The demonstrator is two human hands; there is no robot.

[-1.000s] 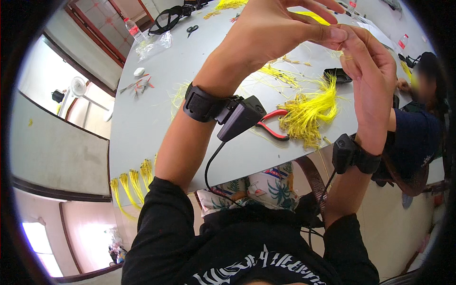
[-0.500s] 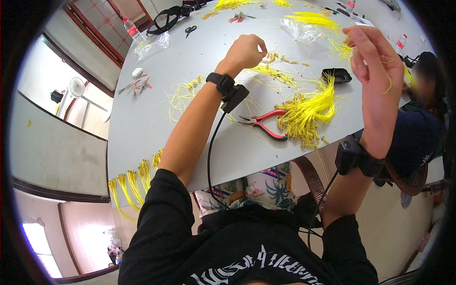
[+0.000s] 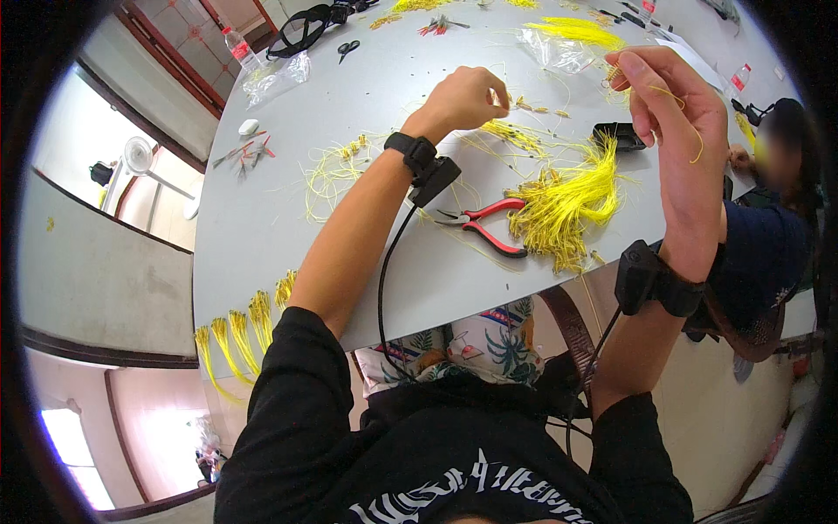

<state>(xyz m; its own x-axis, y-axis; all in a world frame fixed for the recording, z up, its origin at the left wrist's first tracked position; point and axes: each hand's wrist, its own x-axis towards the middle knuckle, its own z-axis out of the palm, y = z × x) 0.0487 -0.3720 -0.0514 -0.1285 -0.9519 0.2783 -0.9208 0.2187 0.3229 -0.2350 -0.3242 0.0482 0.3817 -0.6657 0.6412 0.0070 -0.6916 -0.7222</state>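
Observation:
My left hand (image 3: 465, 98) is raised over the middle of the table, thumb and fingers pinched together; what they hold, if anything, is too small to make out. Higher at the right, my right hand (image 3: 685, 105) pinches a small gold-brown piece with yellow thread (image 3: 614, 75) between thumb and fingers. A loose yellow strand (image 3: 697, 147) curls over that hand. Small gold-brown pieces (image 3: 541, 110) lie beyond the left hand, with yellow strands (image 3: 515, 135) nearer me. Red-handled pliers (image 3: 495, 229) rest open beside a big bundle of yellow threads (image 3: 572, 210).
A black tray (image 3: 621, 136) sits behind the bundle. Several tied yellow bunches (image 3: 240, 332) line the left table edge. Tangled yellow thread (image 3: 327, 179) lies left of my forearm. Farther back are scissors (image 3: 348, 51), plastic bags (image 3: 278, 80) and a bottle (image 3: 240, 48). Another person (image 3: 777, 175) sits at the right.
My left hand has moved slightly right, and my right hand slightly left with its small piece, so the two are closer together. The pliers and bundle stay put.

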